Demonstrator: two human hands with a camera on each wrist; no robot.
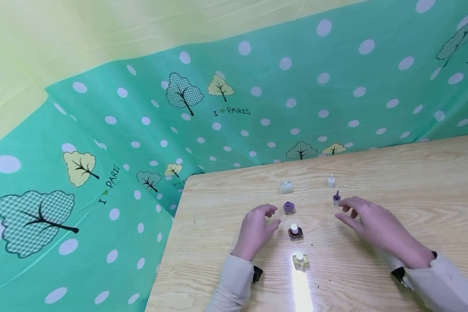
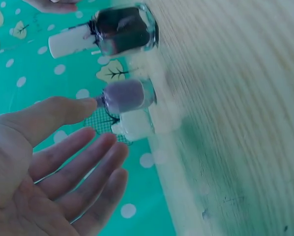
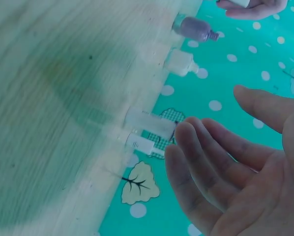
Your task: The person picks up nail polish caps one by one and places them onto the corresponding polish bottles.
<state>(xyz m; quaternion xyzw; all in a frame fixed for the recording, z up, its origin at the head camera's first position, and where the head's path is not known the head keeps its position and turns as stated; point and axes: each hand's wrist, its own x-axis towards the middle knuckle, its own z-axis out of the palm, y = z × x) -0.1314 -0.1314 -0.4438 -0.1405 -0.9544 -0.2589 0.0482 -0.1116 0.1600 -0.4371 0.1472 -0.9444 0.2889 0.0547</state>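
A purple nail polish bottle point(image 1: 289, 208), its neck uncapped, stands just right of my left hand point(image 1: 256, 229). That hand has relaxed fingers and holds nothing; in the left wrist view its thumb overlaps the neck of the purple bottle point(image 2: 125, 96). Behind it is an uncapped white polish bottle point(image 1: 286, 187). My right hand point(image 1: 368, 221) is empty too, fingers loosely bent. Its fingertips are right by an upturned cap with a purple-coated brush point(image 1: 336, 198). Farther back, another upturned cap with a white brush point(image 1: 331, 181) stands on the table.
Nearer me, a dark polish bottle point(image 1: 295, 232) and a pale yellow one point(image 1: 300, 261) both wear white caps. Everything stands on a wooden table point(image 1: 210, 195). A green dotted curtain point(image 1: 265, 104) hangs along the table's back and left side.
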